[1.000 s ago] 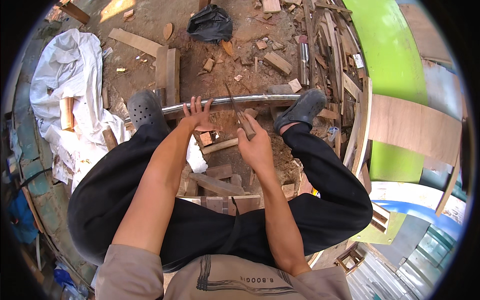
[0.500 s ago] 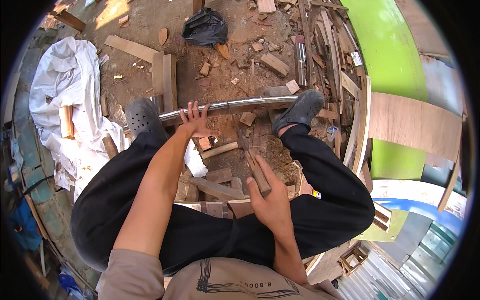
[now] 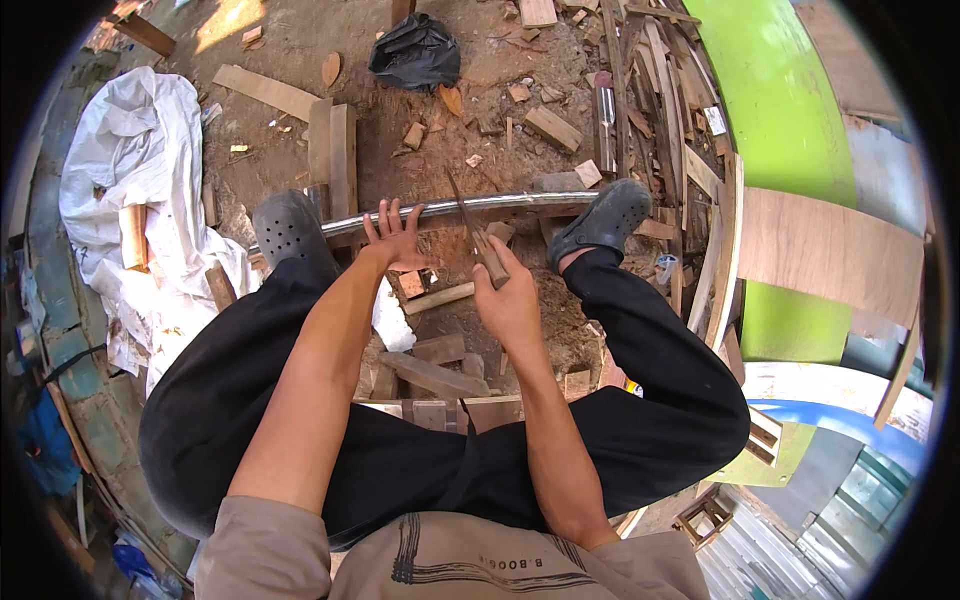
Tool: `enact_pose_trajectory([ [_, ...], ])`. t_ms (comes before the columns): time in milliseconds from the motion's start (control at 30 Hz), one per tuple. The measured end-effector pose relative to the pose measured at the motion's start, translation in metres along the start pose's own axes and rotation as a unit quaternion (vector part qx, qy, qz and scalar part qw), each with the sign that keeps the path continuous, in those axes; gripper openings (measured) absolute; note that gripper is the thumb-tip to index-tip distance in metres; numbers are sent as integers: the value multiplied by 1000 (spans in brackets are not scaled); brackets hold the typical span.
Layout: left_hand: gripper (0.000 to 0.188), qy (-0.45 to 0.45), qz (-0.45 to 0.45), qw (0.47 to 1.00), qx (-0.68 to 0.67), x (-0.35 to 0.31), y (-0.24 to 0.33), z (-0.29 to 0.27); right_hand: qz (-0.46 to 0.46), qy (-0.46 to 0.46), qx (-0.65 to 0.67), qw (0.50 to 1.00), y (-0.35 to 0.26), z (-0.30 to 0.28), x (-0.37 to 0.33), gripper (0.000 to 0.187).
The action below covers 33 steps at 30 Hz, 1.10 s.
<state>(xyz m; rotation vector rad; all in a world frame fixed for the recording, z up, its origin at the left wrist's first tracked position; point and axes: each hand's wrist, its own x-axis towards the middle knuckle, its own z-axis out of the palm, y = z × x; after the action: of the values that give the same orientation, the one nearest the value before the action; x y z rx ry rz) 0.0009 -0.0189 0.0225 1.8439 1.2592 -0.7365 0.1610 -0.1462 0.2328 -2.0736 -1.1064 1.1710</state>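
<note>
A long bar (image 3: pixel 530 201) with a shiny silvery top lies crosswise in front of me, slightly bowed by the lens. My left hand (image 3: pixel 398 240) rests on it left of the middle, fingers spread over the top and thumb stretched to the right. My right hand (image 3: pixel 508 300) is closed round the wooden handle of a handsaw (image 3: pixel 463 208). Its narrow dark blade crosses the bar just right of my left hand, and the tip juts past the far side. My grey clogs, the left clog (image 3: pixel 290 232) and the right clog (image 3: pixel 603 225), are at the bar's two ends.
Wood offcuts (image 3: pixel 435 375) lie between my legs. A white sheet (image 3: pixel 130 170) spreads at the left, and a black plastic bag (image 3: pixel 415 55) lies beyond the bar. Stacked wood strips (image 3: pixel 665 110) and a green panel (image 3: pixel 790 150) stand along the right.
My right hand has pushed the saw forward and a little left, so more blade reaches beyond the bar. The left hand and both feet stay in place.
</note>
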Motion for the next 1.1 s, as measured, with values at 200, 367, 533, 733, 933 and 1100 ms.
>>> enact_pose_trajectory([
  [200,139,-4,-15,1000,-4,-8,-7,-8,-72,5,18,997,-18,-28,-73,51],
  [367,138,-3,10,1000,-8,-8,11,-6,10,24,-3,1000,6,-7,5,51],
  [533,138,1,-8,1000,-2,-8,-7,-3,-22,17,75,997,-5,-25,-55,51],
  [733,139,2,-3,1000,-12,-6,-2,-4,9,19,10,1000,1,1,8,51],
  [933,139,-5,-16,1000,-4,-8,-8,9,-47,16,-42,998,-26,-17,-45,52],
  [1100,140,6,-12,1000,-8,-5,-3,4,-26,32,12,999,-12,0,-7,49],
])
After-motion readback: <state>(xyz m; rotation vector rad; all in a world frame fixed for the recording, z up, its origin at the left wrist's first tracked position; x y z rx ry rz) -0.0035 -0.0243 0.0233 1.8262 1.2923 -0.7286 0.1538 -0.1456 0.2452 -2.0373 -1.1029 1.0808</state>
